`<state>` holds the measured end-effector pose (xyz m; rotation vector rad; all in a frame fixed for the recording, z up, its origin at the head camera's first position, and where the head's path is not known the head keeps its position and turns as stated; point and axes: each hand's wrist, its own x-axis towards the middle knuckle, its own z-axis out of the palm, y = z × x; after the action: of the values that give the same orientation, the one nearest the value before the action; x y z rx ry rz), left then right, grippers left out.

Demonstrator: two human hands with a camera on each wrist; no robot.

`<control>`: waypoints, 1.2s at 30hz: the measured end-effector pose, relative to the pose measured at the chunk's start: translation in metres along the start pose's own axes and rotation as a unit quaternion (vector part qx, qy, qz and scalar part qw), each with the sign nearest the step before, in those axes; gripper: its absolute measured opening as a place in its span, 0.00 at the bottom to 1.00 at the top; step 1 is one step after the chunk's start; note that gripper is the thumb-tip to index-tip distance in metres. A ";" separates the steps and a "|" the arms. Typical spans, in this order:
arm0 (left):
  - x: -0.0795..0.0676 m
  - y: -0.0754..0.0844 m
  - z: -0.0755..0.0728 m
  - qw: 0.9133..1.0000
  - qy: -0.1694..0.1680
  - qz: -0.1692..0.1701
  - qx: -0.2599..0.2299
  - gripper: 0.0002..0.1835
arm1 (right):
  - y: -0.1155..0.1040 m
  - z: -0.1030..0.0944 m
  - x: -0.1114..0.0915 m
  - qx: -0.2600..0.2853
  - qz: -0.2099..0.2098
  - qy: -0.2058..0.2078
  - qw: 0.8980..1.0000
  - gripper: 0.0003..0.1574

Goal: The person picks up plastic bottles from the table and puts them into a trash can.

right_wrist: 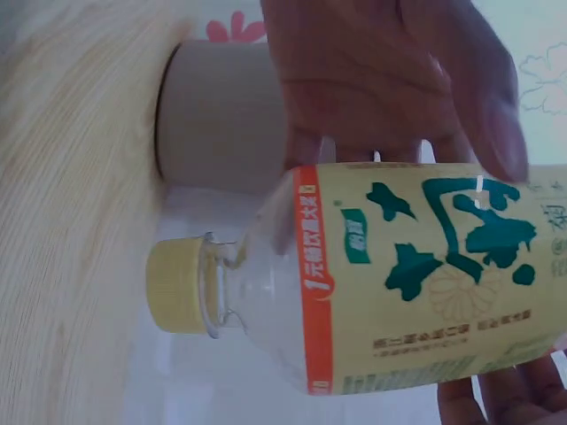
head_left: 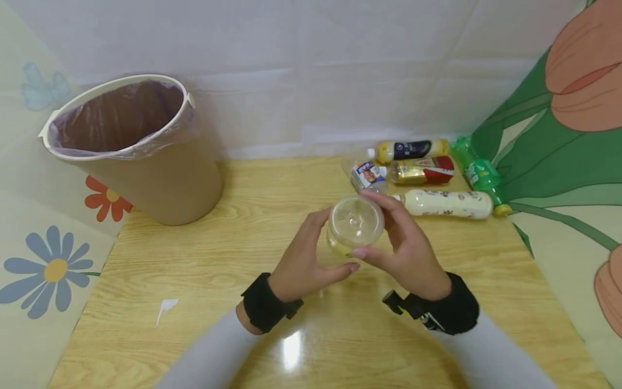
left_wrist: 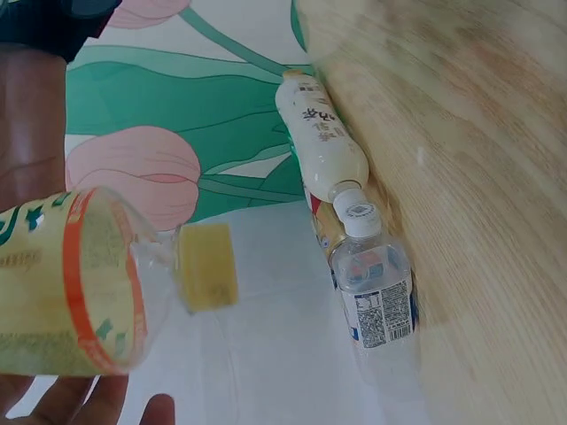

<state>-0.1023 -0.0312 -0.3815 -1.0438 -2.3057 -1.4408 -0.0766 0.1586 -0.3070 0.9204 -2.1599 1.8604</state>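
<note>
Bottle (head_left: 356, 219) between left hand (head_left: 305, 259) and right hand (head_left: 414, 259) above the table (head_left: 233, 237), bin (head_left: 182, 189) at its ten o'clock, liner (head_left: 116, 119) inside that, scrap (head_left: 168, 304) on the table at eight, five other bottles (head_left: 439, 170) lying together at two.

Table (head_left: 233, 232), wood-grain top. Bin (head_left: 180, 189), beige, upright at the far left, pale rim, translucent liner (head_left: 155, 145) folded over. White scrap (head_left: 169, 304), small, near the left edge. At far right, lying, caps leftward: dark-labelled bottle (head_left: 412, 150); red-labelled bottle (head_left: 423, 170); white bottle (head_left: 449, 203), patterned. Green bottle (head_left: 482, 173), one, set crosswise at their right ends, yellow cap towards the near side. Clear bottle (head_left: 368, 174), one, blue-and-white label, left of the group. Backdrop (head_left: 291, 70), white, creased. Flower mural (head_left: 583, 92), right side, pink blooms, green leaves.
</note>
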 end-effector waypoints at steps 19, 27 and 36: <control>-0.001 0.003 -0.005 0.996 0.084 0.033 0.013 0.44 | 0.006 0.007 0.000 0.059 -0.036 -0.016 0.997 0.52; 0.010 0.006 -0.047 0.986 0.151 0.049 0.052 0.41 | 0.037 -0.024 0.007 -0.097 -0.005 -0.034 0.995 0.50; 0.025 0.033 -0.128 0.948 0.290 0.062 0.115 0.38 | 0.137 -0.115 -0.006 -0.389 0.032 -0.054 0.919 0.51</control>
<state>-0.1195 -0.1210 -0.2824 -0.5815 -1.8833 -1.1895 -0.1765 0.2746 -0.4007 0.7668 -2.6639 0.8004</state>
